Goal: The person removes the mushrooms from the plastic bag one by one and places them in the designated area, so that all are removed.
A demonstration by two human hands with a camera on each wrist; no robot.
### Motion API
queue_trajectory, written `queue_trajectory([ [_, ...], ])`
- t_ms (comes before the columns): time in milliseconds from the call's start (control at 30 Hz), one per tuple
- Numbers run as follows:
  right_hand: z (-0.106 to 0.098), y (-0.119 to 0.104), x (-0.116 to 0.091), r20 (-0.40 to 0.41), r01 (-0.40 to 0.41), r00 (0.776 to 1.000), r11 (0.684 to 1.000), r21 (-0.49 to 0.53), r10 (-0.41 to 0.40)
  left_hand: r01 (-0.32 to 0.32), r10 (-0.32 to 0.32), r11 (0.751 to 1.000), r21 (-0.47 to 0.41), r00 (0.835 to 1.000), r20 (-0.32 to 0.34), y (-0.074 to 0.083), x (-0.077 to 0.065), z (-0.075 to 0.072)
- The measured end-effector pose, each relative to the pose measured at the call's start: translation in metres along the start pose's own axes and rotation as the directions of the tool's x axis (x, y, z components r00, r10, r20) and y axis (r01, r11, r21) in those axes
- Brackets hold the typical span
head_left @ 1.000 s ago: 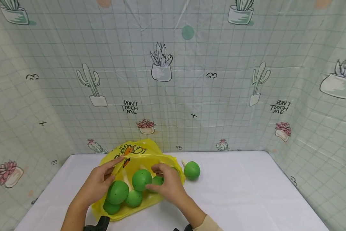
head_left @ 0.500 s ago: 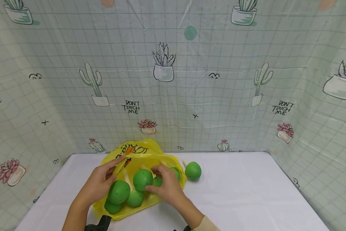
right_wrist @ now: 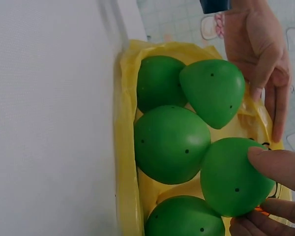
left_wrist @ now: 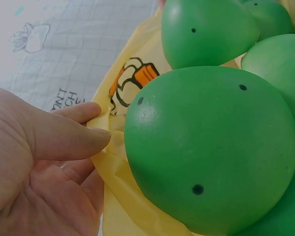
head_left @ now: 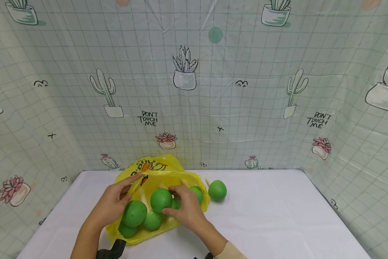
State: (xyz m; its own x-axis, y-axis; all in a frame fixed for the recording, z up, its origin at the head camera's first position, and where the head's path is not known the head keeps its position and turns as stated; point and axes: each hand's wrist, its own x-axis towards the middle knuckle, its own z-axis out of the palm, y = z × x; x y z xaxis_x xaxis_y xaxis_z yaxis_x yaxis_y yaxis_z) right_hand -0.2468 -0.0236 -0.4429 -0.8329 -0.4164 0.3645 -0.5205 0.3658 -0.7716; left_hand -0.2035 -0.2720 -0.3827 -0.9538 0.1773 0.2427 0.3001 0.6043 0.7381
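Note:
A yellow printed plastic bag (head_left: 171, 163) lies on the white table, its mouth facing me. Inside are several green balls with black dots, some visibly on pale sticks, maraca-like in shape. My left hand (head_left: 111, 203) pinches the bag's left edge between thumb and fingers, beside a large green ball (left_wrist: 211, 147). With thumb above and fingers beneath, my right hand (head_left: 189, 207) grips one green dotted ball (right_wrist: 236, 177) in the bag's mouth. The held ball's stick points back into the bag and is mostly hidden.
Just right of the bag, another green ball on a stick (head_left: 217, 190) lies on the white tabletop (head_left: 265, 216). A grid-patterned curtain with plant drawings (head_left: 210, 100) surrounds the back and sides. A black strap piece (head_left: 112, 250) shows at my left wrist.
The whole scene shifts slightly right in the head view. Both hands keep their holds on the bag edge and the green ball, with hardly any other movement.

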Motion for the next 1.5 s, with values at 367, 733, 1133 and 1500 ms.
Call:
queue_trajectory([
  [367, 0.005, 0.002, 0.001, 0.006, -0.007, 1.000, 1.000, -0.001, 0.007, -0.005, 0.005, 1.000, 0.014, 1.000, -0.001, -0.001, -0.001, -0.001],
  [733, 0.006, 0.004, -0.003, -0.018, 0.016, 1.000, 0.999, 0.040, -0.015, -0.006, 0.006, 1.000, -0.003, 1.000, 0.010, 0.000, 0.000, 0.001],
  [1133, 0.003, -0.002, -0.003, -0.041, 0.058, 0.998, 0.996, 0.065, -0.056, -0.016, 0.015, 1.000, 0.010, 1.000, 0.006, -0.001, 0.000, 0.001],
  [1500, -0.006, -0.013, -0.004, -0.044, 0.066, 0.997, 0.991, 0.116, -0.061, -0.025, 0.025, 1.000, 0.004, 1.000, 0.010, -0.003, 0.001, 0.000],
])
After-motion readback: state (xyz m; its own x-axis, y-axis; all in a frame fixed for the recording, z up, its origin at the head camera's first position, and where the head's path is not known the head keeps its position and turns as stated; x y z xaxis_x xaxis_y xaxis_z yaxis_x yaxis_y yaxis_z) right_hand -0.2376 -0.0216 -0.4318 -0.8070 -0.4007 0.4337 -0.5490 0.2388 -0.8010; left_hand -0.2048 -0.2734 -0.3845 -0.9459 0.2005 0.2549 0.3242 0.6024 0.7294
